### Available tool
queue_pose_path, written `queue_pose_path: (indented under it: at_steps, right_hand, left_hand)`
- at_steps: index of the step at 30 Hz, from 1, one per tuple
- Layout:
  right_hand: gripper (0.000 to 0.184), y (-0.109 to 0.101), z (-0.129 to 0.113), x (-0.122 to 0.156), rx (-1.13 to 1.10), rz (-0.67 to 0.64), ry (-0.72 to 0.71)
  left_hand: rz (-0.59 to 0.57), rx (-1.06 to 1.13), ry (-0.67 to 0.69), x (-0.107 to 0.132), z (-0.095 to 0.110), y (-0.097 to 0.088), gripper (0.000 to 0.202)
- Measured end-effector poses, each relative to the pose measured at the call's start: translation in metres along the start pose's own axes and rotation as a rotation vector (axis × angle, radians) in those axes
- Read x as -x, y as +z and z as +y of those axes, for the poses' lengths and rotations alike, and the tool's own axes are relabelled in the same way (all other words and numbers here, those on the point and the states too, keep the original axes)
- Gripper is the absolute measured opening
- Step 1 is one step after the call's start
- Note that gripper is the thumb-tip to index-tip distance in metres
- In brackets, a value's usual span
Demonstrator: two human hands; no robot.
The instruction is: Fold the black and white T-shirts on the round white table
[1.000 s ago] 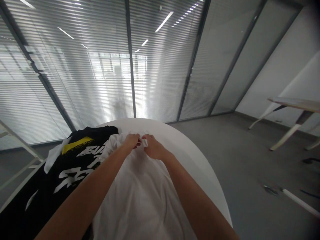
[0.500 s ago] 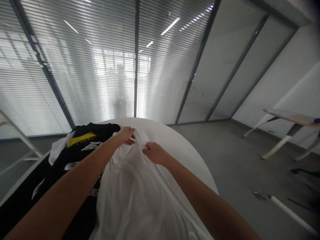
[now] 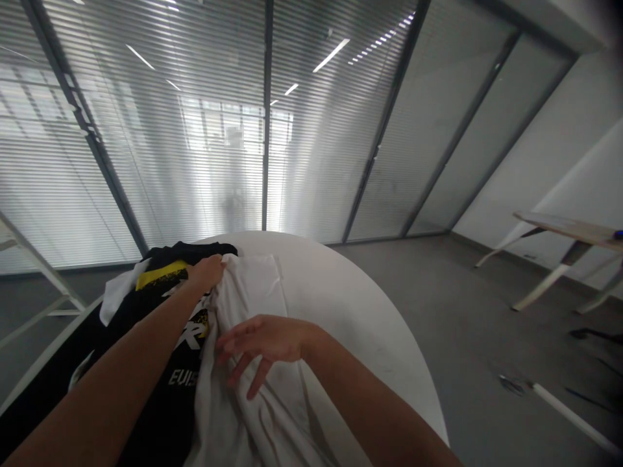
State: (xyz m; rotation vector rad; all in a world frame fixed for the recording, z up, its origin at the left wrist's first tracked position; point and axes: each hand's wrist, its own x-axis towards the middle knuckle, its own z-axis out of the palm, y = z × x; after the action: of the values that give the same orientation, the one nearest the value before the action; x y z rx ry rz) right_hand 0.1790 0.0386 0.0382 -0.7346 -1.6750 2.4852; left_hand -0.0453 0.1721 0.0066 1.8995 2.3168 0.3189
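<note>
A white garment [image 3: 257, 285] lies lengthwise on the round white table [image 3: 341, 292], wrinkled along its left side and flatter at its far right corner. My left hand [image 3: 209, 271] is closed on its far left edge, fingertips partly hidden. Over the middle of the cloth, my right hand [image 3: 267, 340] is open with fingers spread; whether they touch it I cannot tell. To the left, partly under my left arm, lies a black shirt [image 3: 160, 363] with yellow and white print and white lettering. The white garment borders or overlaps its right side.
A wooden-topped table [image 3: 564, 227] with pale legs stands at the right by the wall. A white frame [image 3: 43, 272] is at the left. On the floor at right lies a white pole [image 3: 569, 415]. Glass partitions with blinds [image 3: 219, 168] rise behind the table.
My left hand has moved left with the garment's edge. My right hand has let go of the cloth, come nearer to me and spread its fingers. The garment now lies flatter.
</note>
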Motion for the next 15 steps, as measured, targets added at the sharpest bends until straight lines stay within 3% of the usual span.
queue_pose_path:
  at_steps: [2, 3, 6, 8, 11, 15]
  right_hand:
    - [0.042, -0.008, 0.002, 0.011, 0.118, -0.016, 0.022]
    - [0.038, -0.015, 0.002, 0.015, 0.241, 0.069, 0.032]
    - [0.031, -0.042, 0.005, 0.023, 0.704, 0.533, 0.027]
    - [0.034, -0.059, 0.009, 0.022, 0.890, 0.752, -0.021]
    - [0.039, -0.073, 0.017, 0.016, 1.060, 0.856, -0.061]
    - [0.039, -0.079, 0.028, 0.004, 1.131, 1.075, 0.177]
  left_hand:
    - [0.018, -0.038, -0.036, 0.005, -0.002, 0.003, 0.037]
    - [0.023, -0.050, -0.057, 0.007, -0.002, 0.002, 0.039]
    - [0.009, -0.077, -0.130, 0.014, 0.000, -0.002, 0.041]
    - [-0.022, -0.088, -0.159, 0.023, 0.002, -0.005, 0.042]
    - [-0.077, -0.108, -0.182, 0.042, 0.004, -0.007, 0.050]
    - [-0.141, -0.137, -0.153, 0.061, 0.000, -0.006, 0.070]
